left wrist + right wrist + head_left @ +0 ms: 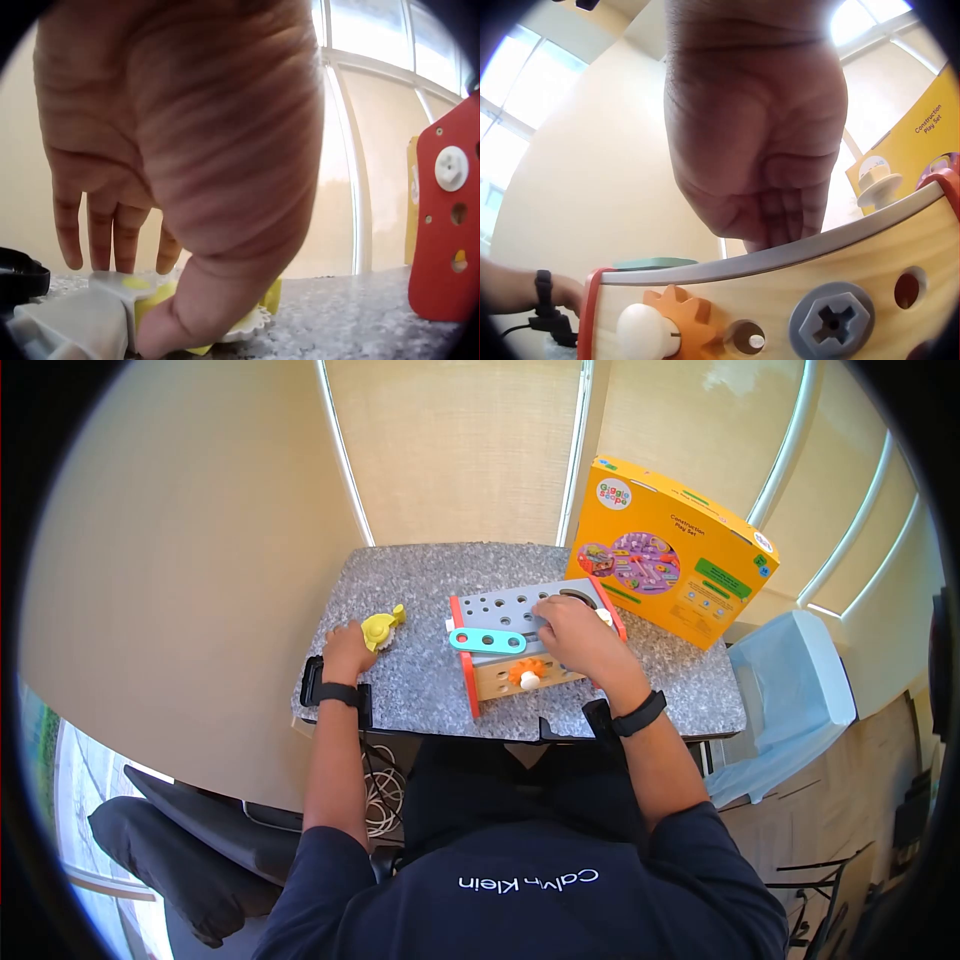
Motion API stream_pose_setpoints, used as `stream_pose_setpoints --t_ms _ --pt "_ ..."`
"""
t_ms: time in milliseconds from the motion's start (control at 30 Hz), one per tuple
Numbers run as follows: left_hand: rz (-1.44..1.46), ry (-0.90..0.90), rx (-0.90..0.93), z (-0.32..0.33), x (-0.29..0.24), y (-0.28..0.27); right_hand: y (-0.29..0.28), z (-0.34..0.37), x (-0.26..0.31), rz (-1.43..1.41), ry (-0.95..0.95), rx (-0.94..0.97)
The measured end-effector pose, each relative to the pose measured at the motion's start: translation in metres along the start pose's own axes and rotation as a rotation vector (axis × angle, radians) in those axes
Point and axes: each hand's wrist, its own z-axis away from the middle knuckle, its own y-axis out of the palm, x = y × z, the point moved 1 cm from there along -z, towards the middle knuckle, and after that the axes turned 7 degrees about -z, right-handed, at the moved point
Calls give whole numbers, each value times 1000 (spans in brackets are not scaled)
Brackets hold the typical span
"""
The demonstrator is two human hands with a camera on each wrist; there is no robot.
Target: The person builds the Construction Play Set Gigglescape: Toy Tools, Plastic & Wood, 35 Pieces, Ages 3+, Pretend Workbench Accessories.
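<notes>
My left hand [347, 652] is at the table's left side, gripping a yellow toy circular saw [378, 630] that lies there. In the left wrist view my thumb is against the saw's yellow body [154, 301], with the fingers reaching down behind. A white toothed disc [251, 326] shows beside the thumb. My right hand [585, 638] is over the grey holed top [480, 606] of a toy workbench, fingers bent down at the panel. Its fingertips are hidden behind the panel's edge in the right wrist view, so I cannot tell whether they hold anything.
A turquoise strip [487, 641] lies across the workbench top. An orange gear [686, 322] with a white knob [643, 332] sits on its wooden front, beside a grey hex bolt [832, 322]. A yellow box [670, 550] stands behind. A blue-covered chair [790, 690] is right of the table.
</notes>
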Motion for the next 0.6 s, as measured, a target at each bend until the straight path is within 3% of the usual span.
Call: stream_pose_setpoints --t_ms 333,400,467,533,567,600 --pt "-36 109 25 -37 -4 8 7 -2 -1 -11 -15 -70" --pt "94 94 -215 -47 -9 5 7 -3 -3 -8 -18 -68" --pt "415 201 -498 -49 -24 -24 9 -3 -4 0 -21 -81" --pt "857 423 -559 -48 -47 -56 7 -1 -1 -7 -24 -89" --pt "857 419 -559 -40 -61 -72 7 0 0 -13 -28 -94" --pt "1026 522 -440 -30 -76 -88 8 1 0 -14 -31 -89"
